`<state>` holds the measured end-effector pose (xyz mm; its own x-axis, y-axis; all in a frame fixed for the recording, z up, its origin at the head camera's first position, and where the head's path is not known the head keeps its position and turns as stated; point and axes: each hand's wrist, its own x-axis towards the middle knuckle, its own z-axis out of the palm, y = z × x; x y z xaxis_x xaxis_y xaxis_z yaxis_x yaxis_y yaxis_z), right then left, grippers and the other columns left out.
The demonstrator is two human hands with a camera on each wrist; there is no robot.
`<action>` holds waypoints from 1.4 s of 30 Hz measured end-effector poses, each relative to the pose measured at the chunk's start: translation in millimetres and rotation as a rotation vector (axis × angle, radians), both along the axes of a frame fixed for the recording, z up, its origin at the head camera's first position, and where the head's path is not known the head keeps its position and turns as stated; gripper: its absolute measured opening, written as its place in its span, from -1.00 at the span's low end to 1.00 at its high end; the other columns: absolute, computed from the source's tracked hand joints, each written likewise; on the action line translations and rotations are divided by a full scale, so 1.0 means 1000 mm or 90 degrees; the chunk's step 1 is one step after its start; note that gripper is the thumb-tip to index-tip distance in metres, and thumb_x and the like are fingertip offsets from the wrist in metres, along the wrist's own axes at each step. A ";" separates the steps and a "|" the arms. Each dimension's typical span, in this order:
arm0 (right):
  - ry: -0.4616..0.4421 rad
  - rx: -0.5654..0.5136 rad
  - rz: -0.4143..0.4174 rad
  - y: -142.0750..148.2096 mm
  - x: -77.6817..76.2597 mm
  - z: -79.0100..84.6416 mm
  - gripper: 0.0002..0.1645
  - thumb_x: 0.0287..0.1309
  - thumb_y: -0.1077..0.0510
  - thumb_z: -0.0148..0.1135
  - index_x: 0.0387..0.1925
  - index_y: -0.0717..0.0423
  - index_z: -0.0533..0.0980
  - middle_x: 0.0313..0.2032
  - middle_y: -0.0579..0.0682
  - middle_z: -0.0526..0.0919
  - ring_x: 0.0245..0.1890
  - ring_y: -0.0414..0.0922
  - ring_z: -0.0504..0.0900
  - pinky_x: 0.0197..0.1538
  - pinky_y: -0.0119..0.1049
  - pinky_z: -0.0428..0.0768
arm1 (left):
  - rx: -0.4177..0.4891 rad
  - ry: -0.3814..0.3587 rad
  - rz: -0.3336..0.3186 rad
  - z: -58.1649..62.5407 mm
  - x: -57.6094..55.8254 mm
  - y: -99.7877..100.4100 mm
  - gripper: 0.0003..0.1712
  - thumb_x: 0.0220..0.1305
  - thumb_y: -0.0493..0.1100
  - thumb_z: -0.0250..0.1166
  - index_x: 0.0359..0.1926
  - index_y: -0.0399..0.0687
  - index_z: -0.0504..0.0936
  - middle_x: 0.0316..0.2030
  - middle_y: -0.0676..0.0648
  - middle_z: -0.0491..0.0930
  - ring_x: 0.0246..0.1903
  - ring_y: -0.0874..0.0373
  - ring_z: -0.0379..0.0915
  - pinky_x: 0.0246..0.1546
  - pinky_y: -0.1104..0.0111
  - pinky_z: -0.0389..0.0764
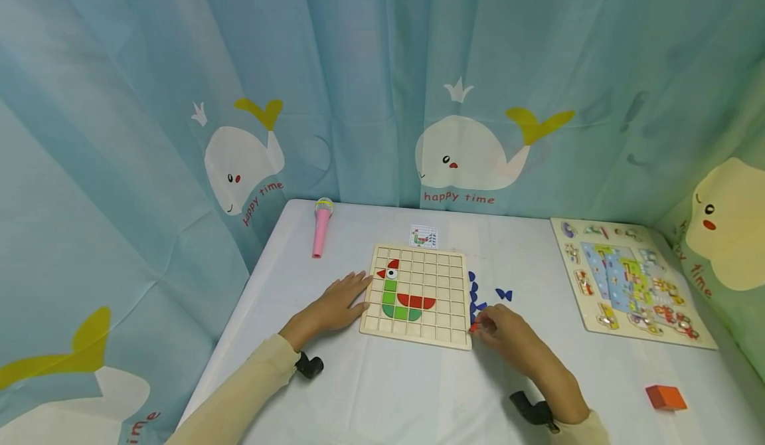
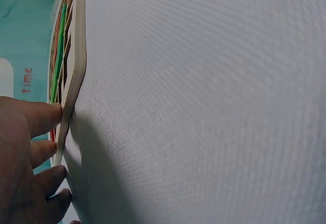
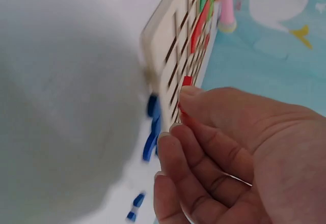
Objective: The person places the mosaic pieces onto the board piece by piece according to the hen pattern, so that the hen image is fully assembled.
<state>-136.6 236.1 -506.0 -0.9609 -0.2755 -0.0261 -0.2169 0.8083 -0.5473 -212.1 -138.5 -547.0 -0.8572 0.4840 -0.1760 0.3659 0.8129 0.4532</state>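
A wooden grid board (image 1: 442, 285) lies on the white table, with red and green pieces and an eye piece set in its squares as a bird shape. My left hand (image 1: 332, 303) rests at the board's left edge, its fingers spread and fingertips at the rim (image 2: 76, 56). Between thumb and index finger, my right hand (image 1: 508, 336) pinches a small red piece (image 3: 187, 81) by the board's lower right corner. Several blue pieces (image 1: 473, 287) line the board's right side, and some lie under or beside the right fingers in the head view.
A small pattern card (image 1: 423, 236) lies behind the board. The pink toy microphone (image 1: 321, 232) is at the back left. Two blue pieces (image 1: 504, 294) lie apart on the right. Farther right are a picture puzzle board (image 1: 597, 319) and an orange block (image 1: 666, 398). A whale-print curtain (image 1: 370, 99) surrounds the table.
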 end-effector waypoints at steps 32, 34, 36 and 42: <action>0.171 0.077 0.130 -0.131 -0.012 -0.013 -0.82 0.04 0.35 0.59 -0.34 0.20 0.69 -0.39 -0.02 0.63 -0.46 -0.17 0.57 -0.36 -0.28 0.64 | 0.001 -0.001 -0.003 0.001 -0.001 -0.001 -0.25 0.65 0.11 0.05 0.70 0.05 0.09 0.67 -0.12 0.05 0.68 -0.09 -0.15 0.65 -0.08 -0.04; 0.151 0.077 0.131 -0.132 -0.012 -0.012 -0.83 0.06 0.35 0.58 -0.33 0.20 0.69 -0.38 -0.01 0.65 -0.45 -0.18 0.57 -0.34 -0.30 0.64 | 0.005 -0.002 -0.003 0.001 -0.001 -0.001 -0.25 0.66 0.11 0.05 0.70 0.05 0.09 0.67 -0.12 0.05 0.68 -0.10 -0.14 0.65 -0.08 -0.04; 0.128 0.075 0.131 -0.133 -0.012 -0.011 -0.83 0.08 0.35 0.57 -0.31 0.20 0.68 -0.38 -0.02 0.64 -0.45 -0.20 0.52 -0.35 -0.32 0.62 | 0.004 -0.001 -0.002 0.001 0.000 -0.001 -0.26 0.66 0.10 0.05 0.69 0.06 0.10 0.67 -0.12 0.06 0.67 -0.10 -0.13 0.65 -0.08 -0.03; 0.087 0.060 0.132 -0.134 -0.012 -0.011 -0.84 0.12 0.35 0.55 -0.28 0.19 0.70 -0.37 -0.04 0.64 -0.42 -0.21 0.48 -0.30 -0.32 0.64 | 0.002 -0.003 0.003 0.003 0.001 0.000 -0.26 0.65 0.10 0.06 0.69 0.07 0.11 0.67 -0.11 0.06 0.68 -0.09 -0.13 0.65 -0.08 -0.02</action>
